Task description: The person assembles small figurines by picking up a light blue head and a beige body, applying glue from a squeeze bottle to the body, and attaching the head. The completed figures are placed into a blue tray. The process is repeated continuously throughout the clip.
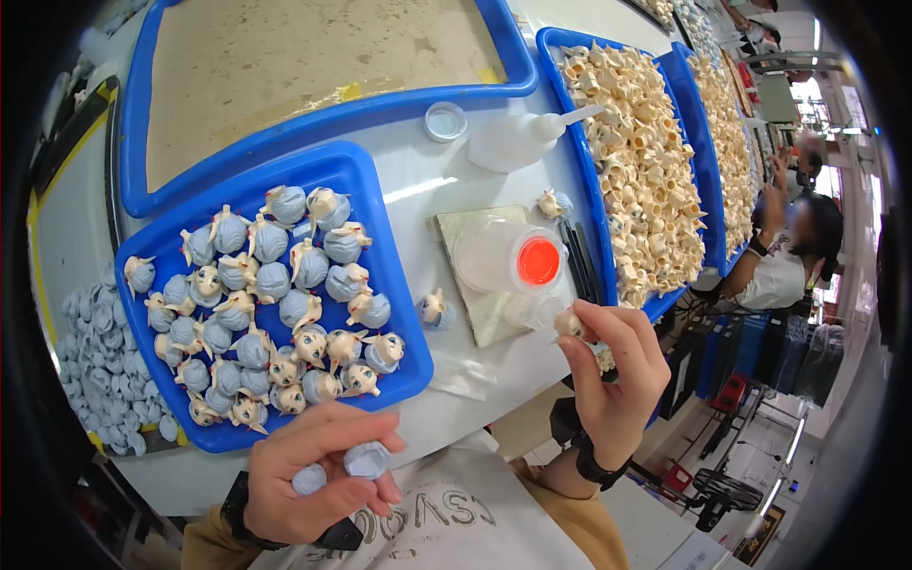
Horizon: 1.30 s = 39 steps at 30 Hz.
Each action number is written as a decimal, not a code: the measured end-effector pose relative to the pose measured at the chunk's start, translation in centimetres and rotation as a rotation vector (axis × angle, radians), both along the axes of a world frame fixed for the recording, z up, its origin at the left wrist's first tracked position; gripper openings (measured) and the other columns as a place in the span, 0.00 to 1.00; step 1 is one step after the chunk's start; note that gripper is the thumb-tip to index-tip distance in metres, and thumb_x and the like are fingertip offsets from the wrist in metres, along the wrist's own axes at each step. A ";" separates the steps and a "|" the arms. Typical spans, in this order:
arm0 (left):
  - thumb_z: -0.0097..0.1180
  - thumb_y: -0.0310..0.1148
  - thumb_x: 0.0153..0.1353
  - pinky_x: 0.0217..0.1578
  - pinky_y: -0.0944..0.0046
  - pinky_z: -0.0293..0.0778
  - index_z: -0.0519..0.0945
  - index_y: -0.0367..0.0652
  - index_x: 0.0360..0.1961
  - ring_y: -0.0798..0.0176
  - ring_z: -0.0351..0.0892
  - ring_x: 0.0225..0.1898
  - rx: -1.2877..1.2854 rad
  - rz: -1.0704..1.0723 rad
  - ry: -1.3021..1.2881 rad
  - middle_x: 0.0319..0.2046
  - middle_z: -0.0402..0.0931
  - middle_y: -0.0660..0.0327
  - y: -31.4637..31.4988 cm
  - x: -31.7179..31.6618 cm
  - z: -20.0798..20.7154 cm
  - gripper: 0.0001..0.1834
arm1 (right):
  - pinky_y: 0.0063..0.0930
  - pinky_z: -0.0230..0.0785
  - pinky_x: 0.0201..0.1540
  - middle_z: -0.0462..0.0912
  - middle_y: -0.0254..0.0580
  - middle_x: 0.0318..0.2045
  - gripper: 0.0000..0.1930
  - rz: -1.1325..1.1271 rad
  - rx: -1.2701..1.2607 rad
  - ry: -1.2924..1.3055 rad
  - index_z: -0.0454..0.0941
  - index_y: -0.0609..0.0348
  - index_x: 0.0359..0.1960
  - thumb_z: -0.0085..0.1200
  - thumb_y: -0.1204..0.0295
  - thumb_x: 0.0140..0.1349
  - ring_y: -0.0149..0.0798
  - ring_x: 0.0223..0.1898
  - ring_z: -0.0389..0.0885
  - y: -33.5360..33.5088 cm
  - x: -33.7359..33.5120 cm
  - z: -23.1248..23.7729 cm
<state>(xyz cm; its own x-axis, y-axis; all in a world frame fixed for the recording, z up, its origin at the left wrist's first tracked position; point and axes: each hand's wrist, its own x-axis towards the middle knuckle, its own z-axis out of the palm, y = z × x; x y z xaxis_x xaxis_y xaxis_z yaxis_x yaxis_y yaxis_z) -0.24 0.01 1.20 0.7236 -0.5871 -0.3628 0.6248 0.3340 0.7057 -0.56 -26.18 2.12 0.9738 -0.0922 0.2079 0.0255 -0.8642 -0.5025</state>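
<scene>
- By the left hand (pixel 313 445), held before the tabletop's near edge, two pale blue hair pieces are held: one hair piece (pixel 368 461) is pinched at the fingers, the other (pixel 309 480) is cradled by the thumb's base.
- By the right hand (pixel 619 380), a small cream face piece (pixel 570 325) is pinched between thumb and forefinger, near the tabletop's near edge.
- Just beside that pinch, a small clear cup (pixel 545 313) is seen at the near right corner of a square pad (pixel 492 331).
- On the same pad, a white container (pixel 489 255) with a red round top is carried.
- Along the pad's right edge, dark slim tools (pixel 577 258) are laid.
- Near the tabletop's near left corner, a blue tray (pixel 411 361) is filled with blue-haired doll heads (pixel 309 263).
- Between tray and pad, a single doll head (pixel 437 311) is placed.
- Toward the tabletop's right edge, another blue tray (pixel 573 114) is heaped with cream pieces (pixel 641 171).
- Beyond the pad, a white spouted bottle (pixel 508 144) is set.
</scene>
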 end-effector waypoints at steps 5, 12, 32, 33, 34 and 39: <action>0.54 0.21 0.53 0.30 0.66 0.78 0.62 0.27 0.49 0.58 0.78 0.34 -0.167 0.128 -0.023 0.41 0.69 0.43 0.1 -0.8 -1.0 0.23 | 0.28 0.64 0.26 0.75 0.42 0.26 0.17 0.051 -0.065 -0.013 0.77 0.62 0.35 0.62 0.81 0.38 0.40 0.26 0.72 -0.1 0.4 -0.4; 0.59 0.30 0.50 0.24 0.71 0.75 0.66 0.29 0.44 0.64 0.76 0.28 0.040 0.279 -0.018 0.40 0.68 0.48 -0.9 -0.4 -0.7 0.23 | 0.28 0.63 0.28 0.74 0.40 0.26 0.18 0.060 -0.091 -0.073 0.78 0.61 0.36 0.62 0.80 0.37 0.40 0.26 0.71 0.1 0.5 -1.0; 0.56 0.32 0.53 0.28 0.70 0.77 0.67 0.26 0.44 0.62 0.78 0.34 0.068 0.179 0.019 0.39 0.70 0.48 -0.5 -0.5 -1.1 0.22 | 0.30 0.62 0.35 0.75 0.41 0.27 0.16 -0.078 0.041 -0.147 0.76 0.60 0.34 0.62 0.80 0.38 0.42 0.31 0.70 0.0 -1.2 -2.7; 0.56 0.31 0.53 0.29 0.70 0.77 0.67 0.26 0.44 0.62 0.78 0.35 0.052 0.183 0.038 0.39 0.70 0.47 -0.6 -0.5 -1.0 0.22 | 0.30 0.62 0.35 0.75 0.42 0.27 0.16 -0.083 0.055 -0.153 0.76 0.61 0.34 0.61 0.80 0.38 0.42 0.31 0.70 0.0 -1.3 -2.8; 0.56 0.31 0.53 0.29 0.69 0.77 0.67 0.27 0.44 0.61 0.78 0.35 0.035 0.188 0.058 0.40 0.70 0.47 -0.7 -0.5 -0.9 0.21 | 0.30 0.62 0.35 0.75 0.42 0.27 0.16 -0.089 0.052 -0.155 0.76 0.61 0.34 0.61 0.80 0.38 0.42 0.31 0.70 0.0 -1.3 -2.7; 0.54 0.25 0.54 0.33 0.66 0.77 0.66 0.27 0.44 0.60 0.77 0.36 -0.057 0.160 0.085 0.41 0.71 0.44 -0.3 -0.9 -0.9 0.18 | 0.30 0.62 0.32 0.76 0.43 0.26 0.16 -0.044 0.342 -0.202 0.75 0.64 0.34 0.61 0.80 0.38 0.41 0.28 0.71 1.9 -2.2 -1.8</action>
<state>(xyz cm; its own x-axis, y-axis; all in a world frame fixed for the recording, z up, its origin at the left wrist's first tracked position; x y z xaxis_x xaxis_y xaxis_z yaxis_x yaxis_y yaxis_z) -1.15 -0.31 0.29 0.7775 -0.4889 -0.3955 0.6170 0.4718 0.6298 -2.80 -24.30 0.30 0.9100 -0.2301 0.3449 0.1198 -0.6504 -0.7501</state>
